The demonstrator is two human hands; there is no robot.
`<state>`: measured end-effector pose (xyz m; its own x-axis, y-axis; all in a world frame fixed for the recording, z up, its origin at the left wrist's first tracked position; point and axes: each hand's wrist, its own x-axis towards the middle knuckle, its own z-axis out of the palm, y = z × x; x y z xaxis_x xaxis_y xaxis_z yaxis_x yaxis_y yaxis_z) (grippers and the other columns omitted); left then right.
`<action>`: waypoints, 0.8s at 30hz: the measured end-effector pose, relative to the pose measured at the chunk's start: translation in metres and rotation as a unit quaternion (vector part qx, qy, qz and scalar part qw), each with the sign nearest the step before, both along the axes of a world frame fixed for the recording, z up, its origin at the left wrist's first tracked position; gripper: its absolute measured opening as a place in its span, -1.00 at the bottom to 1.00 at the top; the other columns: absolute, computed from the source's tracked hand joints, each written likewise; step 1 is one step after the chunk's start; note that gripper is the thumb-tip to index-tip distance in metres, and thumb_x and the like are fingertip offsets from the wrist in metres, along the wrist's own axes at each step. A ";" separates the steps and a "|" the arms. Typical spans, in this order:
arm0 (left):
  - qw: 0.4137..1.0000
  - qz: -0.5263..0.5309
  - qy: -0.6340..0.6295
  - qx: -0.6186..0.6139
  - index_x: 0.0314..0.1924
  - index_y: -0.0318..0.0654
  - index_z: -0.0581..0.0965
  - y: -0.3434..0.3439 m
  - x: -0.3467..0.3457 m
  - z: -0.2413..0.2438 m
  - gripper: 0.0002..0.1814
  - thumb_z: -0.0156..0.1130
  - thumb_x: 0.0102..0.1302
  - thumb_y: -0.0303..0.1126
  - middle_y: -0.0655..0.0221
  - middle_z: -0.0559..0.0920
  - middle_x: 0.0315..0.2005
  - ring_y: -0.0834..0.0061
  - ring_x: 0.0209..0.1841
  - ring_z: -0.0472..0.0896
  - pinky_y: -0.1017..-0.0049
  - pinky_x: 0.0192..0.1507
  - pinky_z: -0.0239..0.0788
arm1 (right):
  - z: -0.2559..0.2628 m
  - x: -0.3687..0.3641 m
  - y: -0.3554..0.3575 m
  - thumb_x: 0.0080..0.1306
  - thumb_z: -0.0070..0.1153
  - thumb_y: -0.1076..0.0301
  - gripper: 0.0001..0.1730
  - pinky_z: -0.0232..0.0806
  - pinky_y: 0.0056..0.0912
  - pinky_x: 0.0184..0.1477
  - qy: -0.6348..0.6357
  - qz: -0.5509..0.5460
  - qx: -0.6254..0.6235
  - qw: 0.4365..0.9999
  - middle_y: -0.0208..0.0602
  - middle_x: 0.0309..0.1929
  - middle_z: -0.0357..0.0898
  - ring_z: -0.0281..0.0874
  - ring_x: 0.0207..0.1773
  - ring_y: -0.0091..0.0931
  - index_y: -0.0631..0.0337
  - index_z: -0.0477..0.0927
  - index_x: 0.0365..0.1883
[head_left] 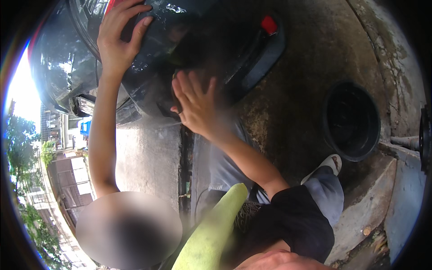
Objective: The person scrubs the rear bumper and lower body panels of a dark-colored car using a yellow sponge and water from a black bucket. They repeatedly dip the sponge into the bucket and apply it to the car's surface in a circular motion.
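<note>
My left hand (121, 37) rests on the shiny dark car body (168, 40), beside a red lamp, with its fingers spread. Lower and to the right, my right hand (195, 104) lies against the car near its rear corner, back of the hand up and fingers apart. A dark edge with a bit of yellow shows beside its thumb; whether this is a pad under the palm, I cannot tell. A red reflector (269, 24) sits on the bumper to the right. A yellow-green cloth (216, 226) hangs in front of my black shirt.
A black plastic tub (351, 121) stands on the stained concrete floor (297, 111), near my foot in a white slipper (305, 177). A pipe and a low concrete ledge (364, 192) are at the right. Buildings and trees lie far left. A blurred oval hides the lower left.
</note>
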<state>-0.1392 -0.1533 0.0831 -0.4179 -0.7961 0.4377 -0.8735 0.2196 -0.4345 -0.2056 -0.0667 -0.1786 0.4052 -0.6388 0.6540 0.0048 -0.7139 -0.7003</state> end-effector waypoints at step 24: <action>0.999 -0.028 -0.025 0.019 -0.02 -0.14 0.74 -0.001 0.020 0.007 -0.74 0.46 0.28 -0.36 0.31 0.72 0.11 0.17 0.19 0.66 0.25 0.27 0.42 | 0.007 -0.016 -0.031 0.47 0.08 0.07 0.05 -0.53 0.55 0.57 -0.029 -0.033 0.181 0.982 0.29 0.71 -0.45 -0.55 0.75 0.09 0.48 -0.19 0.64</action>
<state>-0.1195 -0.1539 0.0898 -0.4835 -0.7860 0.3852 -0.8365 0.2853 -0.4678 -0.2212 -0.0980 -0.1716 0.3230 -0.8581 0.3992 0.0144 -0.4173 -0.9087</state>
